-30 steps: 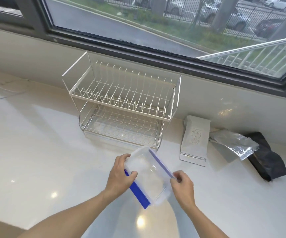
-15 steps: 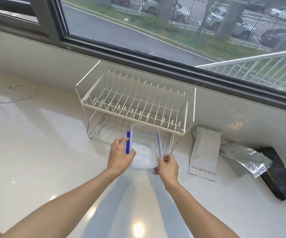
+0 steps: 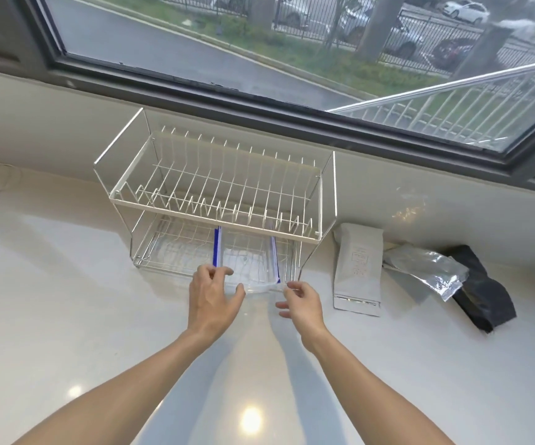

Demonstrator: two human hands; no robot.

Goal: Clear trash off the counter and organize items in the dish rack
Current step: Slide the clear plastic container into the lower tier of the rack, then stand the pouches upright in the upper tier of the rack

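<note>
A clear rectangular plastic container with blue clips [image 3: 248,263] is seated in the lower tier of the white two-tier wire dish rack [image 3: 221,200], at 12 o'clock from both hands; its near edge is touched by the relaxed, spread fingers of the left hand [image 3: 212,295] and right hand [image 3: 301,301], nothing being gripped

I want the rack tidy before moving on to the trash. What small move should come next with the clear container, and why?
Probably a short push inward. The clear container sits on the dish rack's lower shelf, its near edge still jutting past the front. The left hand and right hand are at that edge, fingers relaxed.
</note>
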